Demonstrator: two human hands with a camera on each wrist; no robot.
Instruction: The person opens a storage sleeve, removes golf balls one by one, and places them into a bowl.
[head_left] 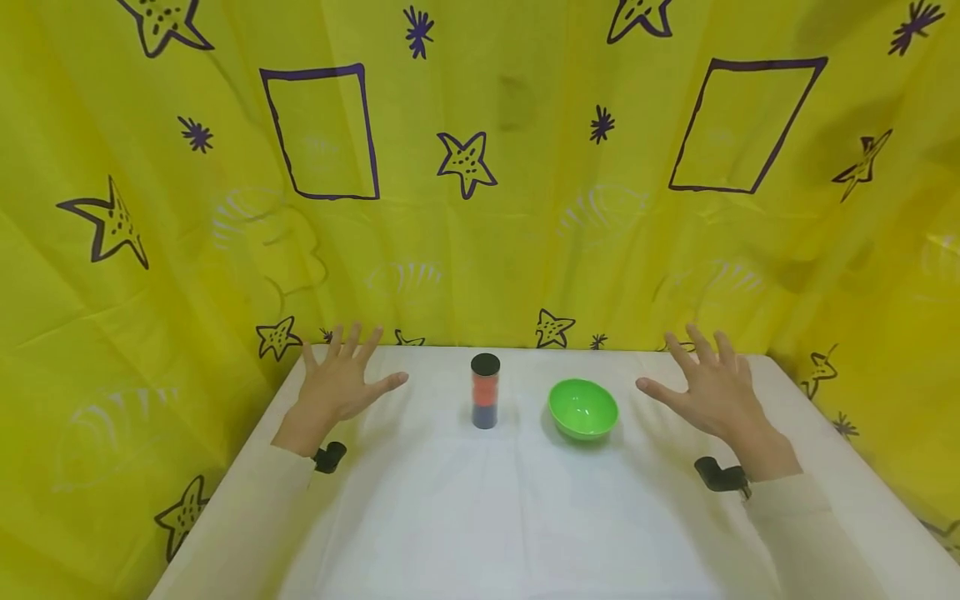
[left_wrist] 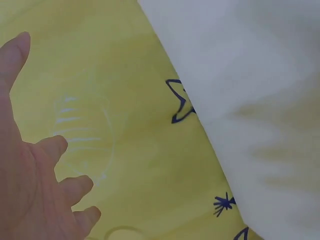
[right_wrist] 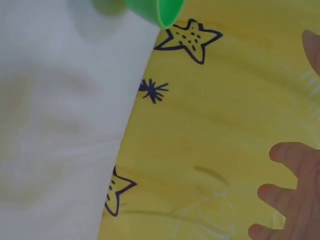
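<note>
My left hand (head_left: 335,385) is spread over the left part of the white table, fingers apart and holding nothing. On the other side, my right hand (head_left: 712,392) is spread the same way, its thumb toward a green bowl (head_left: 583,410). Left of that bowl stands an upright cylinder (head_left: 485,392) with a black top, a red middle and a dark blue lower part. In the left wrist view, the left fingers (left_wrist: 75,190) show against yellow cloth. The right wrist view catches the right fingers (right_wrist: 277,192) and the rim of the bowl (right_wrist: 167,12).
A white-covered table (head_left: 517,517) lies under both hands. Yellow curtain (head_left: 525,233) with printed stars and dark frames hangs behind its far edge and along both sides. Small black devices sit at the left wrist (head_left: 330,457) and right wrist (head_left: 720,475).
</note>
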